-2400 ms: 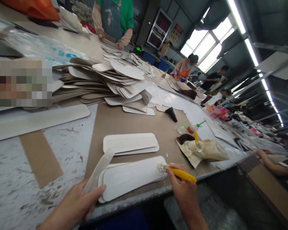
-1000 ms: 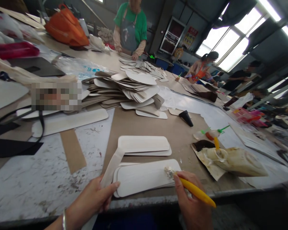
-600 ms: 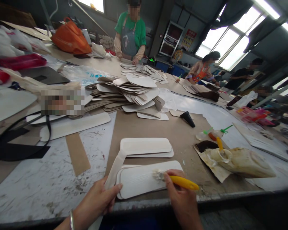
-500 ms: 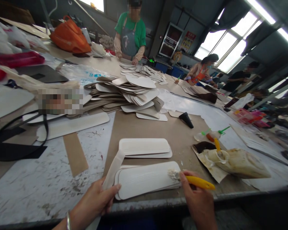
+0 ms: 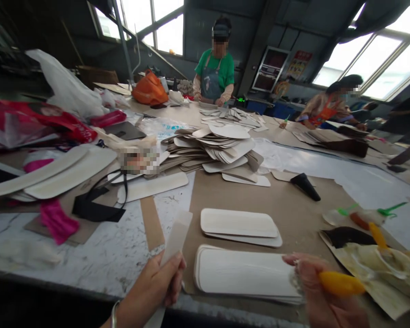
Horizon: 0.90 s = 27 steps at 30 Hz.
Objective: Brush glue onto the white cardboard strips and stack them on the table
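My left hand (image 5: 157, 288) is closed round a long pale strip (image 5: 176, 237) that sticks up from it, just left of a stack of white rounded panels (image 5: 242, 275) at the table's near edge. My right hand (image 5: 323, 296), blurred by motion, grips a yellow-handled brush (image 5: 340, 283) whose bristle end sits at the right end of the top panel. A second small stack of white panels (image 5: 239, 223) lies just behind.
A glue-smeared pouch on paper (image 5: 379, 266) lies to the right, with small bottles (image 5: 362, 216) and a black cone nozzle (image 5: 304, 186). A big heap of cut panels (image 5: 222, 146) fills the table's middle. A person in a green shirt (image 5: 215, 75) and others work at the far side.
The camera has tilted up and swung left. My left hand has lifted the strip off the panel stack. My right hand with the brush has slid to the stack's right end.
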Available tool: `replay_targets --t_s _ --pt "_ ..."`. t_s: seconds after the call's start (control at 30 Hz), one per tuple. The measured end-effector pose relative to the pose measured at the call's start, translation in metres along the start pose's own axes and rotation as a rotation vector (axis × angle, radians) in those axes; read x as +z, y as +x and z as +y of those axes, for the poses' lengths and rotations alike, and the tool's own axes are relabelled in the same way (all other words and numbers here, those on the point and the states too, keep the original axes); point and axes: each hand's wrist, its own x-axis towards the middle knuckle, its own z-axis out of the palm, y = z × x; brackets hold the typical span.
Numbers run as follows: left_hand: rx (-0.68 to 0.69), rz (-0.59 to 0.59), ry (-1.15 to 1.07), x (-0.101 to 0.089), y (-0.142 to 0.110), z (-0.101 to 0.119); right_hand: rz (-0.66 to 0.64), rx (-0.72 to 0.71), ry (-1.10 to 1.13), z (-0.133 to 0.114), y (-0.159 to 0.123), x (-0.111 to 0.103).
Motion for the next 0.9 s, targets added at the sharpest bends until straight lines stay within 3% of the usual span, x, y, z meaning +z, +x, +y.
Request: replay_targets --t_s 0.2,0.33,0.43,0.6,0.67,0.8,0.9 --pt "-0.064 -0.21 -0.195 0.017 -0.013 0.023 -0.455 0.201 0.508 -0.039 -0.012 0.048" --pt "-0.128 -0.287 -0.181 0.03 -0.015 0.022 -0.602 0.313 0.746 -0.041 -0.012 0.065" --pt "-0.12 -0.337 -0.145 0.034 -0.013 0.012 -0.555 0.298 0.753 -0.039 -0.009 0.063" --pt "-0.081 -0.313 -0.121 0.036 -0.011 0.004 -0.298 0.326 0.734 -0.037 -0.006 0.054" --pt "-0.069 -0.292 -0.122 0.039 -0.011 0.003 -0.288 0.361 0.769 -0.035 -0.008 0.056" --pt "-0.026 -0.277 -0.105 0.049 -0.009 -0.002 -0.389 0.372 0.739 -0.026 -0.02 0.062" --pt "-0.007 -0.352 0.02 0.055 -0.015 -0.01 -0.26 0.419 0.734 -0.018 -0.022 0.053"
